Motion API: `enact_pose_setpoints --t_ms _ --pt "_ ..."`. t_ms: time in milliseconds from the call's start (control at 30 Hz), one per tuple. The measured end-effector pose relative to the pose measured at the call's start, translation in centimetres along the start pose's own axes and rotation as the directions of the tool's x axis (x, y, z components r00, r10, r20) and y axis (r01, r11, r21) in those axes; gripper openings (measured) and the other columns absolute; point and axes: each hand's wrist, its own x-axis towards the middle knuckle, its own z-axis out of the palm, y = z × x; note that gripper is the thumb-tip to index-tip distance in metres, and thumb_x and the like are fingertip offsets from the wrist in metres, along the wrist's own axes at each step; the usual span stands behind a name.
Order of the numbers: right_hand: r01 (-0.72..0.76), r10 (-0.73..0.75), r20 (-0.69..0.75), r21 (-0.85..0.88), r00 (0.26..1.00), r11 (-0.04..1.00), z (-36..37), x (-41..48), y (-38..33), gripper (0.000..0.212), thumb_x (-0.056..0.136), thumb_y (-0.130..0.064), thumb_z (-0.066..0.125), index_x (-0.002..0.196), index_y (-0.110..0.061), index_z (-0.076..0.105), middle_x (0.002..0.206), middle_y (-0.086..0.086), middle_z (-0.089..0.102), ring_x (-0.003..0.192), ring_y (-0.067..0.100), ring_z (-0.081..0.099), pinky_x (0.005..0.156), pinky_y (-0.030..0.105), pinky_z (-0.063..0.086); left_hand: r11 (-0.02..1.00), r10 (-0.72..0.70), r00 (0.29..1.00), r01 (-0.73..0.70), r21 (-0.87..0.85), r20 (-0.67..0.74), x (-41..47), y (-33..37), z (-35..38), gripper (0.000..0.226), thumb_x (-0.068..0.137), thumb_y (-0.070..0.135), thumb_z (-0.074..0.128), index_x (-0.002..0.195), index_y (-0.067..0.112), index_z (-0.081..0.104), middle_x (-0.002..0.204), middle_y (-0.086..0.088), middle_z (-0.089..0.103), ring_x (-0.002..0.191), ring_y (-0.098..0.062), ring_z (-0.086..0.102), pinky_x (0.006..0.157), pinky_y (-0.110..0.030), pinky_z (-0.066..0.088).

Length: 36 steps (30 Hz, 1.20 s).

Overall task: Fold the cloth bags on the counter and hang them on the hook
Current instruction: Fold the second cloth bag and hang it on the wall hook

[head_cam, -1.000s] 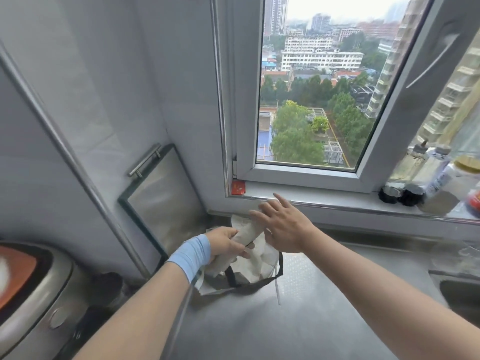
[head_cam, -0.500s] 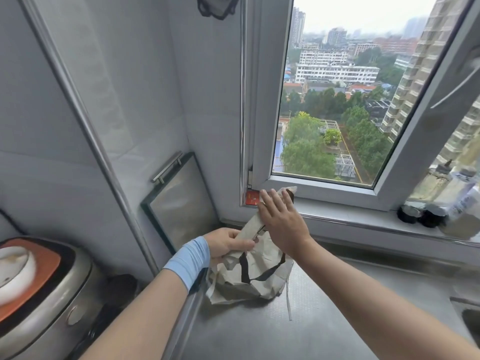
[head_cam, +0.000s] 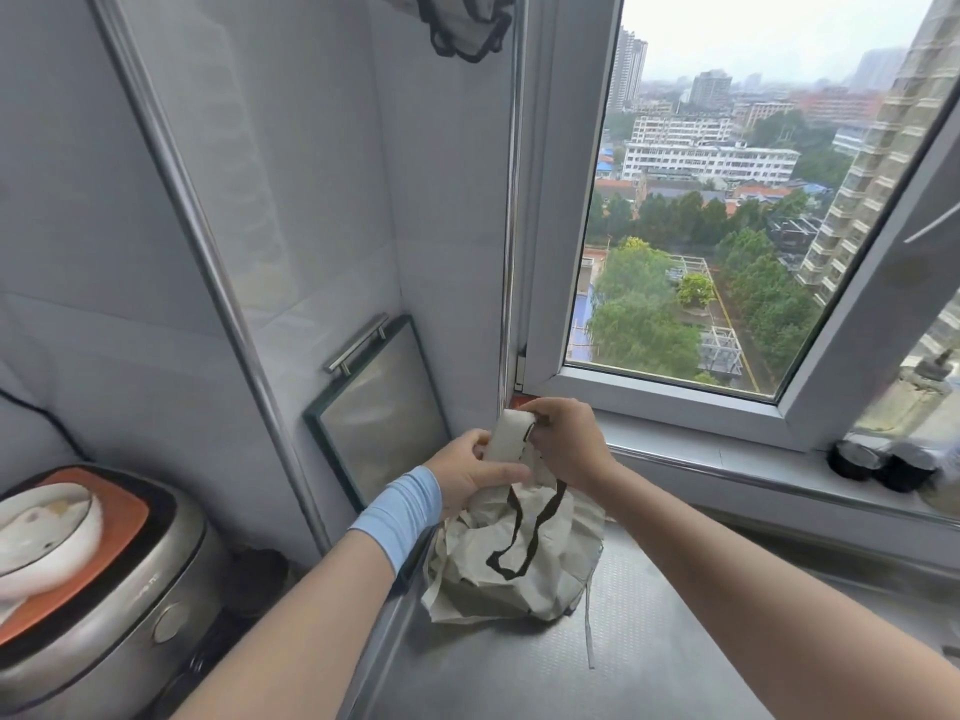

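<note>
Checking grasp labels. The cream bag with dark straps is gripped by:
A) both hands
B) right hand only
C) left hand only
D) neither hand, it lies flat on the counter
A: the left hand and the right hand both grip the bunched top of the bag, while its lower part sags onto the counter.

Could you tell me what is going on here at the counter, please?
A person is folding cloth bags by the window. Both the left hand and the right hand grip a rolled cream cloth, above a crumpled bag with dark straps lying on the steel counter. Another bag hangs high on the wall.
</note>
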Motion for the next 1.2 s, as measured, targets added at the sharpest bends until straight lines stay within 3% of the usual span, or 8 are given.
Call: enact_pose_setpoints --t_ms 167,267,333,533,667,833,967,1200 --pt "-0.206 0.155 0.192 0.281 0.969 0.937 -0.2 0.5 -1.4 0.014 0.08 -0.006 0.07 0.08 -0.016 0.08 0.076 0.005 0.075 0.064 0.008 0.059 0.059 0.029 0.048 0.995 -0.025 0.985 0.04 -0.087 0.17 -0.3 1.0 0.7 0.057 0.077 0.017 0.076 0.124 0.017 0.043 0.083 -0.006 0.055 0.069 -0.016 0.058 0.061 -0.023 0.045" --pt "-0.262 0.212 0.188 0.302 0.959 0.917 -0.3 0.6 -2.1 0.015 0.078 -0.005 0.07 0.074 -0.017 0.079 0.063 0.0 0.069 0.052 0.007 0.053 0.05 0.025 0.044 0.989 0.004 0.959 0.038 -0.142 0.284 -0.4 1.0 0.8 0.047 0.078 0.025 0.078 0.116 0.006 0.06 0.099 -0.018 0.047 0.09 -0.033 0.044 0.079 -0.039 0.039" --pt "-0.295 0.26 0.163 0.248 0.952 0.923 -0.2 0.7 -2.2 0.016 0.077 -0.007 0.068 0.07 -0.017 0.078 0.058 0.001 0.064 0.048 0.01 0.05 0.046 0.024 0.042 0.986 0.011 0.975 0.027 -0.166 0.221 -0.3 0.9 1.0 0.046 0.073 0.025 0.079 0.111 0.005 0.064 0.098 -0.018 0.06 0.091 -0.032 0.056 0.088 -0.045 0.044" --pt "-0.128 0.168 0.39 -0.128 0.905 0.984 0.6 1.0 -2.9 0.033 0.085 0.004 0.044 0.102 -0.013 0.066 0.098 0.013 0.068 0.087 0.025 0.06 0.073 0.039 0.051 0.985 -0.035 0.981 0.066 -0.157 0.193 -0.9 0.3 -0.4 0.018 0.078 0.016 0.073 0.086 0.009 0.057 0.053 -0.001 0.039 0.041 -0.012 0.035 0.039 -0.02 0.03" --pt "-0.548 0.102 0.706 0.442 0.701 0.71 0.0 0.8 -3.0 0.028 0.088 -0.002 0.048 0.116 -0.004 0.053 0.102 0.018 0.051 0.092 0.031 0.049 0.074 0.039 0.045 0.999 0.033 0.994 -0.035 0.015 0.105 -0.4 0.3 -1.8 0.053 0.069 0.033 0.084 0.116 0.017 0.063 0.1 -0.005 0.072 0.091 -0.022 0.068 0.077 -0.029 0.053" --pt "-0.305 0.207 0.379 0.221 0.902 0.926 0.5 1.6 -4.8 0.037 0.083 -0.035 0.074 0.096 -0.001 0.069 0.079 0.003 0.059 0.072 0.016 0.052 0.066 0.029 0.042 0.979 0.048 0.998 -0.039 0.201 -0.038 0.2 2.1 -1.7 0.045 0.065 0.028 0.075 0.108 0.027 0.062 0.083 0.002 0.065 0.069 -0.013 0.058 0.056 -0.026 0.049" --pt "-0.294 0.19 0.306 0.341 0.933 0.893 0.9 1.8 -5.1 0.019 0.084 -0.025 0.077 0.091 -0.008 0.072 0.078 0.0 0.064 0.07 0.012 0.056 0.058 0.02 0.043 0.967 -0.019 0.996 0.039 0.251 -0.082 0.3 2.0 -2.2 0.053 0.055 0.045 0.076 0.102 0.024 0.065 0.093 -0.004 0.068 0.083 -0.021 0.063 0.082 -0.038 0.055" --pt "-0.421 0.166 0.431 0.606 0.887 0.675 2.0 1.3 -3.7 0.088 0.071 -0.037 0.083 0.145 -0.027 0.037 0.13 0.004 0.056 0.116 0.023 0.06 0.107 0.047 0.044 0.989 -0.024 0.965 -0.015 -0.147 -0.261 0.8 3.1 -4.0 0.085 0.057 0.047 0.088 0.121 0.004 0.051 0.112 -0.012 0.066 0.105 -0.027 0.063 0.095 -0.04 0.051"
